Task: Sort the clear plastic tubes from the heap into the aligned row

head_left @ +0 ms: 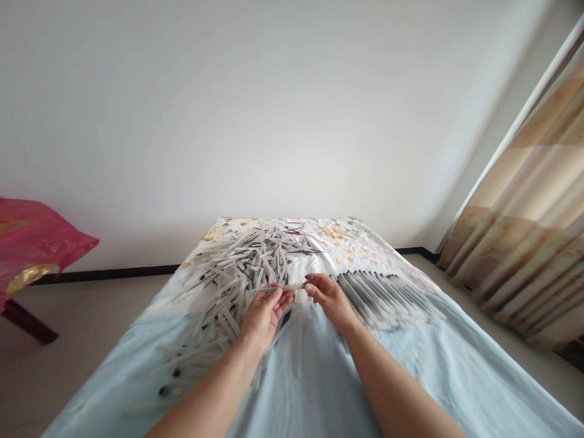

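Note:
A slim, whitish translucent tube (292, 287) lies level between my two hands above the table. My left hand (268, 311) is closed round its left part, thumb on top, with the palm turned up. At the tube's right end, my right hand (329, 299) pinches a small dark tip between thumb and fingertips. Beyond and left of my left hand spreads a loose heap of similar tubes and thin black sticks (249, 261). Right of my right hand, several dark-tipped tubes (387, 298) lie side by side in a row.
Floral and light-blue cloth (319, 389) covers the table, which stands before a white wall (292, 121). A few loose tubes with black ends (176, 374) lie at the near left. Red plastic (36, 243) covers something at far left; a patterned curtain (524, 243) hangs at right.

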{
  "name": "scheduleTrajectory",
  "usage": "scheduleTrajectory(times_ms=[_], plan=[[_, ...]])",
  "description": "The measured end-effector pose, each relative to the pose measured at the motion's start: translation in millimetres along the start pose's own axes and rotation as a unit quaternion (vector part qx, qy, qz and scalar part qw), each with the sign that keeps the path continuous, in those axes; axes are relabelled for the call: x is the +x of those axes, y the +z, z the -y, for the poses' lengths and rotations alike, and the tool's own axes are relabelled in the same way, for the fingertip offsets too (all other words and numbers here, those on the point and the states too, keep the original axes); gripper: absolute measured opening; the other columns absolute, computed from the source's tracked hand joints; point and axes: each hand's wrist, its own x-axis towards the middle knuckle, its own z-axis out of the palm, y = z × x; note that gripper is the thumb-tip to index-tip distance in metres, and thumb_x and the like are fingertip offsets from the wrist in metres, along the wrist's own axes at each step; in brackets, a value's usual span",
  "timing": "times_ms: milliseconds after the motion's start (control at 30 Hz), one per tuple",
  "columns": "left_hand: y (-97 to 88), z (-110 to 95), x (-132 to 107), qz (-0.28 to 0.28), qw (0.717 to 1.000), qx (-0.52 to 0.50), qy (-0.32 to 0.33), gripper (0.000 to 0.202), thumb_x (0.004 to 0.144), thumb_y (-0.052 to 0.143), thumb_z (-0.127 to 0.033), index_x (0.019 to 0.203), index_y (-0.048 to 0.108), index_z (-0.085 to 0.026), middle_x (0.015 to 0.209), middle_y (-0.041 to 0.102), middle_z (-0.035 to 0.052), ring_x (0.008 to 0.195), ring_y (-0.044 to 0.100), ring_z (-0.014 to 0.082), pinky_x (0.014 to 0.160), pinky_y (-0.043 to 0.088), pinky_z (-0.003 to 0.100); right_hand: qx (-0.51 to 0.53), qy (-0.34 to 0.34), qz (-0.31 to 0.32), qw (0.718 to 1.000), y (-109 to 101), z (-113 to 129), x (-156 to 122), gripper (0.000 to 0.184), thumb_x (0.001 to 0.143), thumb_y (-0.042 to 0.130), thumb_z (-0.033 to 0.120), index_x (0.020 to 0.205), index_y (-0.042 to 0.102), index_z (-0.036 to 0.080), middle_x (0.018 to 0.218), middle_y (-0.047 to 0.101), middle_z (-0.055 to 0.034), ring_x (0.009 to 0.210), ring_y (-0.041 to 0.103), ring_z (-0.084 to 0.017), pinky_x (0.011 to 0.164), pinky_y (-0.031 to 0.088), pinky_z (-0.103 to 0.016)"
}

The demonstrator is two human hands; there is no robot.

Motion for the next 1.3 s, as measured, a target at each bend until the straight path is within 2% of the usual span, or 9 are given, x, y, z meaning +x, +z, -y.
scheduleTrajectory(times_ms=[67,133,200,367,500,667,800,1000,1300], plan=[[0.1,-0.6,-0.1,0.003,1.000,0.001,0.001,0.018,0.064,0.064,-0.008,0.079,0.056,-0.013,0.071,0.067,0.0048,0.073,0.065,0.0160,0.076,0.050,0.030,0.006,-0.002,0.006,1.000,0.0,-0.1,0.3,0.033,0.068,0.059,0.046,0.088,0.061,0.019,0.070,0.060,-0.0012,0.057,0.050,-0.012,0.052,0.039,-0.023],[0.3,-0.9,-0.3,0.005,1.000,0.004,0.000,0.018,0.064,0.065,-0.008,0.079,0.055,-0.013,0.072,0.067,0.0055,0.074,0.064,0.0162,0.076,0.050,0.030,-0.032,0.014,-0.003,0.999,0.1,-0.6,0.3,0.031,0.072,0.054,0.047,0.073,0.063,0.017,0.060,0.057,-0.0010,0.052,0.047,-0.011,0.050,0.037,-0.023],[0.6,-1.0,-0.5,0.005,1.000,0.004,-0.002,0.018,0.064,0.065,-0.008,0.079,0.055,-0.013,0.073,0.067,0.0058,0.075,0.064,0.0163,0.076,0.050,0.029,-0.064,0.030,-0.017,0.997,0.0,-0.6,0.0,0.040,0.076,0.047,0.049,0.063,0.063,0.016,0.054,0.055,-0.0020,0.050,0.047,-0.012,0.049,0.036,-0.024],[0.4,-1.1,-0.4,0.009,1.000,0.004,0.004,0.019,0.064,0.065,-0.007,0.079,0.056,-0.013,0.072,0.067,0.0056,0.074,0.064,0.0164,0.077,0.050,0.030,-0.008,0.009,0.006,1.000,-0.3,1.1,-0.4,0.032,0.071,0.056,0.045,0.087,0.062,0.018,0.070,0.060,-0.0014,0.059,0.050,-0.012,0.053,0.039,-0.023],[-0.6,-0.3,0.2,0.016,1.000,0.009,0.000,0.020,0.063,0.066,-0.009,0.080,0.056,-0.013,0.073,0.067,0.0058,0.075,0.064,0.0164,0.078,0.050,0.030,-0.073,0.032,-0.013,0.997,0.2,0.1,0.4,0.040,0.075,0.048,0.050,0.066,0.063,0.014,0.058,0.058,-0.0029,0.053,0.049,-0.012,0.050,0.037,-0.023],[-2.4,1.0,1.6,0.016,1.000,0.010,0.005,0.019,0.064,0.066,-0.010,0.080,0.055,-0.013,0.074,0.068,0.0059,0.075,0.064,0.0160,0.079,0.049,0.030,-0.025,0.019,0.008,0.999,-0.2,-0.2,0.3,0.037,0.071,0.053,0.049,0.085,0.061,0.016,0.065,0.058,-0.0008,0.056,0.050,-0.011,0.052,0.038,-0.022],[-3.3,1.6,2.1,0.018,1.000,0.013,0.003,0.020,0.063,0.066,-0.009,0.080,0.055,-0.014,0.072,0.067,0.0046,0.076,0.064,0.0161,0.079,0.049,0.031,-0.066,0.032,-0.003,0.997,-0.4,-1.7,0.4,0.039,0.075,0.047,0.051,0.069,0.060,0.014,0.060,0.057,-0.0018,0.053,0.048,-0.011,0.050,0.037,-0.022],[-3.4,0.4,1.7,0.021,1.000,0.019,0.012,0.021,0.064,0.067,-0.012,0.081,0.055,-0.014,0.072,0.067,0.0040,0.075,0.064,0.0155,0.080,0.048,0.032,-0.007,0.019,0.020,1.000,0.2,0.2,0.1,0.034,0.073,0.053,0.046,0.087,0.058,0.016,0.066,0.056,-0.0003,0.057,0.049,-0.011,0.053,0.040,-0.023],[-1.8,-0.6,-0.4,0.031,0.998,0.049,0.017,0.023,0.063,0.067,-0.018,0.082,0.053,-0.013,0.071,0.067,0.0045,0.077,0.064,0.0166,0.082,0.046,0.035,-0.037,0.027,0.033,0.998,1.0,3.1,-2.7,0.033,0.076,0.048,0.047,0.074,0.057,0.015,0.062,0.056,-0.0011,0.055,0.047,-0.010,0.053,0.038,-0.023]])
